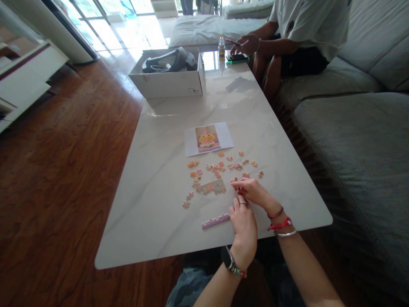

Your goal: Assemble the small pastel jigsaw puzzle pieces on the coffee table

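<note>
Nearest, left hand (244, 226) lies on the white table (153, 204), fingers at the right end of a purple puzzle strip (215, 221), grip unclear, the strip's long axis running left to right with its right end slightly farther, while right hand (252, 190) just beyond pinches a small puzzle piece (234, 179).

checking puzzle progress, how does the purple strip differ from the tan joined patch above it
The purple strip is lilac and a thin line; the tan joined patch is tan with coloured specks and a wider block. The purple strip ends by the left hand; the tan joined patch sits farther in, among loose pieces. Both lie flat on the table.
</note>
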The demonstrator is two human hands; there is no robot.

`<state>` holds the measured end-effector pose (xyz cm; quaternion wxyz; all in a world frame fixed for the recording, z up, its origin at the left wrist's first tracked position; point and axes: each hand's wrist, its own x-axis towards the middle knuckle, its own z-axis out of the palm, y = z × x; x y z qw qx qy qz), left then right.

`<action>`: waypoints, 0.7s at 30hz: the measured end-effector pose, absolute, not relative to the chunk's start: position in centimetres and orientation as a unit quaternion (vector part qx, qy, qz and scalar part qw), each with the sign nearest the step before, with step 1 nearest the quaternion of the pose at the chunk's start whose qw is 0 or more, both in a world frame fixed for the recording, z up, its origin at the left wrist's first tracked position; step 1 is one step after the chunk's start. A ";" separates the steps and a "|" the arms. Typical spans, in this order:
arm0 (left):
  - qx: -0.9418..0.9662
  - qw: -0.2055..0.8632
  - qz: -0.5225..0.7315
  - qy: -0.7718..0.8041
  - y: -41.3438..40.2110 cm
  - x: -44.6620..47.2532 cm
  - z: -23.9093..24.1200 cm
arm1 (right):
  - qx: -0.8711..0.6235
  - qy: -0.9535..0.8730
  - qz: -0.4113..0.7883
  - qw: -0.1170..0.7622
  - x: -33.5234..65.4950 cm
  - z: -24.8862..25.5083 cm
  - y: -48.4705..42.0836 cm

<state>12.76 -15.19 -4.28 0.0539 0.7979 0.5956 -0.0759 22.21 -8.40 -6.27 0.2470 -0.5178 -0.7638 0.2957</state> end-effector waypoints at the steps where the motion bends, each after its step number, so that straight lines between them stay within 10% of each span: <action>1: 0.798 0.056 -0.076 0.596 -15.2 12.7 -4.3 | -0.521 -0.764 0.294 0.241 22.2 -6.4 -8.4; 21: 0.798 0.065 -0.086 0.593 -15.2 12.6 -3.6 | -0.523 -0.782 0.264 0.213 23.1 -5.6 -8.6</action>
